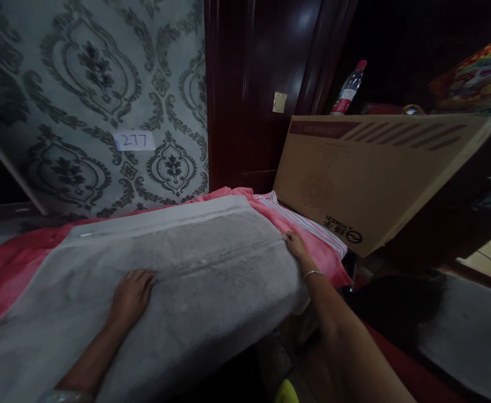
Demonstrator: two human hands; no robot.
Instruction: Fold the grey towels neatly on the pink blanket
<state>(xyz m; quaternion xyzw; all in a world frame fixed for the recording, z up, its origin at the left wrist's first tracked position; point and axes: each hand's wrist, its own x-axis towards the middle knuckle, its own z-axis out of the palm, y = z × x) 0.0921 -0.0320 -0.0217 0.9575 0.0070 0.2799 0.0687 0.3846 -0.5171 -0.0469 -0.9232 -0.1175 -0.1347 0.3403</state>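
Note:
A grey towel (195, 280) lies spread flat over a pink cloth (14, 263) on a raised surface. My left hand (131, 295) rests palm down on the towel's middle, fingers stretched toward its upper fold. My right hand (295, 245) reaches to the towel's right edge, its fingers curled at the edge where the grey fabric meets the pink cloth. A thin bracelet sits on my right wrist and a bangle on my left.
A large cardboard box (375, 168) leans at the right, close to my right hand. Behind it stands a plastic water bottle (348, 89). A patterned wall with a "277" label (135, 140) and a dark wooden door (270, 84) stand behind.

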